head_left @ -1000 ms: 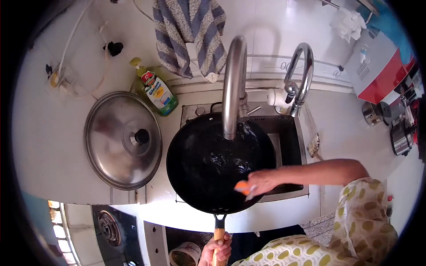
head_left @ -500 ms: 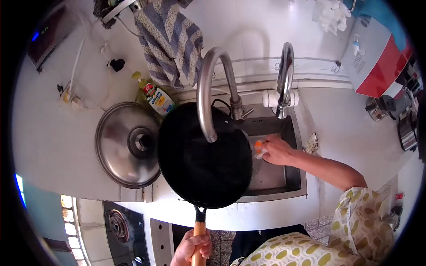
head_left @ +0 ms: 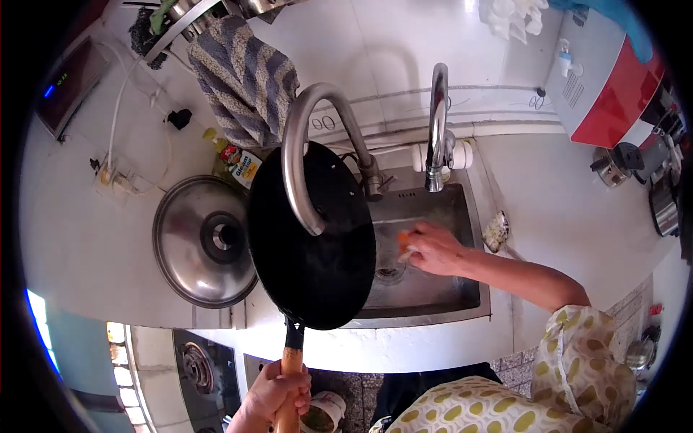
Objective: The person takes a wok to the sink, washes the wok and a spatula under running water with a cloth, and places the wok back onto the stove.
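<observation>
My left hand (head_left: 280,393) is wrapped round the wooden handle (head_left: 289,368) of a black wok (head_left: 317,267). The wok is tilted over the left part of the steel sink (head_left: 462,289), under the curved spout of a large faucet (head_left: 294,166). My right hand (head_left: 434,249) is over the sink, right of the wok and apart from it. Its fingers are closed on a small orange and pale thing (head_left: 403,242), blurred and mostly hidden, so its kind does not show.
A domed steel lid (head_left: 189,245) lies left of the wok. Behind it stand a dish soap bottle (head_left: 237,163) and a hanging striped towel (head_left: 249,79). A second faucet (head_left: 438,123) rises behind the sink. A red and white appliance (head_left: 606,86) is at back right; a stove (head_left: 206,368) at lower left.
The wok has moved left and tilted more, so more of the sink and its drain shows. My right hand has come away from the wok's right edge. The view has also shifted slightly.
</observation>
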A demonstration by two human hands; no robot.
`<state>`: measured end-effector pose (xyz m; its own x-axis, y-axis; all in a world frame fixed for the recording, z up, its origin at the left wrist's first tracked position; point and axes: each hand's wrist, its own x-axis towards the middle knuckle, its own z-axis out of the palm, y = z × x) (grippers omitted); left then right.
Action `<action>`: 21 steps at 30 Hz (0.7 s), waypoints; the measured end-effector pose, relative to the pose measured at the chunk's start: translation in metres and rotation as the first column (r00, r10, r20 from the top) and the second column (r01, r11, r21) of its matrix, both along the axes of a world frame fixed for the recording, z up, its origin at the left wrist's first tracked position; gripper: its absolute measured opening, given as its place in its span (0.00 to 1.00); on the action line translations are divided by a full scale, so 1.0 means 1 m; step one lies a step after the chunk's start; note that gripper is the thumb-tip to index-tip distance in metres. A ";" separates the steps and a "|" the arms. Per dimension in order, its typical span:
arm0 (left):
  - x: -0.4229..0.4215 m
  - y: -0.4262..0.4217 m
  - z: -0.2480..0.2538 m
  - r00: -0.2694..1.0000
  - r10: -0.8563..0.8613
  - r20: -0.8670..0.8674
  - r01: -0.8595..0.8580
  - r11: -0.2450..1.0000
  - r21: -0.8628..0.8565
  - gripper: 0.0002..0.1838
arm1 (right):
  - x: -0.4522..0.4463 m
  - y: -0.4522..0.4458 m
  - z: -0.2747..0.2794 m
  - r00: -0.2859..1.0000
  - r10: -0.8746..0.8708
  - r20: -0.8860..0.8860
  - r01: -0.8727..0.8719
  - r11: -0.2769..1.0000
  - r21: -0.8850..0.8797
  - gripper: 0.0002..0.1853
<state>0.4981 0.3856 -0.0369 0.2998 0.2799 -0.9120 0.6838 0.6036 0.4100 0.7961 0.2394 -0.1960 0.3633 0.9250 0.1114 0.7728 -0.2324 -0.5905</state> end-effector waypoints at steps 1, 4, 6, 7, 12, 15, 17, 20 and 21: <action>0.000 -0.001 0.002 1.000 0.006 0.026 -0.006 1.000 -0.004 0.11 | -0.004 0.007 0.001 1.000 0.001 -0.003 -0.001 1.000 -0.001 0.09; -0.005 -0.005 -0.007 0.998 0.007 0.059 -0.007 1.000 0.008 0.12 | -0.022 0.035 -0.002 0.988 0.022 0.151 -0.007 0.995 -0.099 0.12; -0.007 -0.009 -0.011 0.997 0.040 0.069 -0.039 0.999 -0.020 0.11 | -0.031 0.053 -0.019 0.956 0.239 0.168 -0.250 0.967 0.047 0.18; -0.009 -0.012 -0.014 0.994 0.078 0.078 -0.074 0.996 -0.051 0.10 | -0.032 0.057 -0.013 0.956 0.242 0.168 -0.253 0.966 0.047 0.18; -0.035 -0.020 -0.054 0.923 0.322 0.210 -0.252 0.920 -0.299 0.09 | 0.028 0.082 0.018 0.892 -0.195 0.409 0.191 0.980 0.050 0.29; -0.048 -0.028 -0.082 0.806 0.461 0.370 -0.231 0.822 -0.521 0.10 | 0.078 0.097 -0.014 0.828 -0.190 0.527 0.308 0.940 -0.145 0.23; -0.055 -0.034 -0.099 0.751 0.554 0.360 -0.235 0.733 -0.638 0.12 | 0.081 0.102 -0.018 0.847 -0.156 0.508 0.294 0.934 -0.202 0.20; -0.058 -0.044 -0.115 0.665 0.694 0.275 -0.262 0.562 -0.785 0.12 | 0.079 0.106 -0.022 0.839 -0.127 0.530 0.285 0.931 -0.228 0.14; -0.061 -0.047 -0.123 0.637 0.724 0.265 -0.245 0.516 -0.821 0.12 | 0.078 0.105 -0.023 0.808 -0.128 0.575 0.286 0.939 -0.193 0.11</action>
